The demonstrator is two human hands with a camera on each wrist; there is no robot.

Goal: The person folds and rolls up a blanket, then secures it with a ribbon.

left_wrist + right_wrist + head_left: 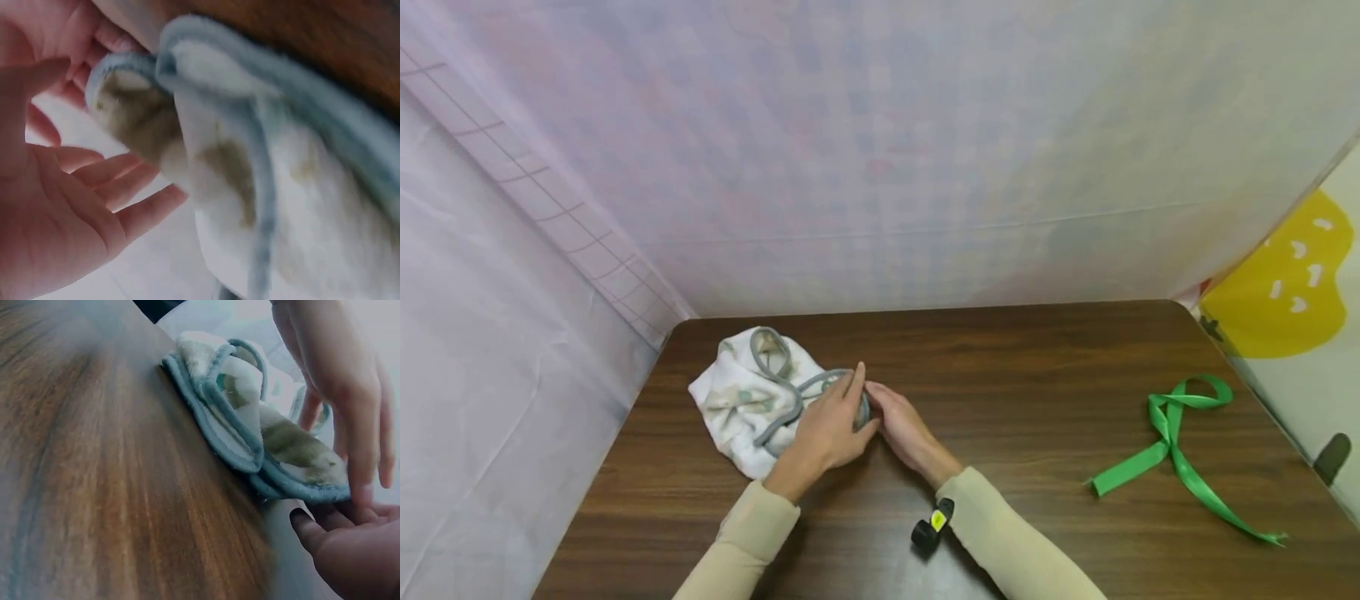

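A white cloth (737, 408) with grey-blue edging and olive-green print lies bunched on the left of the brown table. My left hand (831, 425) reaches over the cloth's right end with its fingers extended. In the left wrist view, the fingertips of this left hand (81, 206) touch the printed fabric (234, 181). My right hand (906, 429) is at the same end, close to the left fingertips. The right wrist view has the right hand (356, 550) palm up, fingers against the edged corner (312, 487) and one dark-looking fingertip apart from it.
A loosely looped green ribbon (1168, 442) lies on the table's right side. The wooden table (1000, 358) meets a pale patterned curtain (880, 167) at its back edge. A black device with a yellow mark (934, 527) sits at the right wrist.
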